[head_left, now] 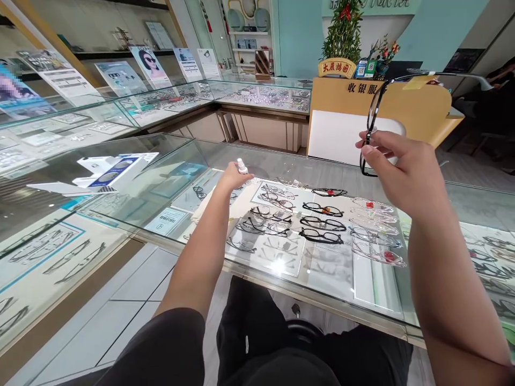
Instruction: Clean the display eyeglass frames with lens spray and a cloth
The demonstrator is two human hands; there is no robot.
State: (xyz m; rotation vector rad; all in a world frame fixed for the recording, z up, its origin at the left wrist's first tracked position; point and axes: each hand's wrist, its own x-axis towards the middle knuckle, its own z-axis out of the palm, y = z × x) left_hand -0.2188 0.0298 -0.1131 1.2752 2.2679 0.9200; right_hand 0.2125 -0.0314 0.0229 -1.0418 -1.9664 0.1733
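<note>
My left hand (230, 178) is wrapped round a small bottle with a white spray nozzle (242, 165) over the far part of the glass counter; the bottle's body is hidden by the hand. Raised at the right, my right hand (408, 163) pinches a pair of black-rimmed eyeglasses (374, 110) by the rim, with a temple stretching off to the right. Below, on the glass top, lie rows of eyeglasses: black-framed glasses (322, 236) in the middle, clear-framed glasses (376, 252) at the right, and thin dark glasses (263, 228) nearer my left arm.
The glass counter (241, 267) runs across in front of me, with more frames on display inside. A white folded card stand (115, 174) is on the left. Beyond are other showcases (261, 99), a yellow cashier desk (422, 112) and a plant (344, 32).
</note>
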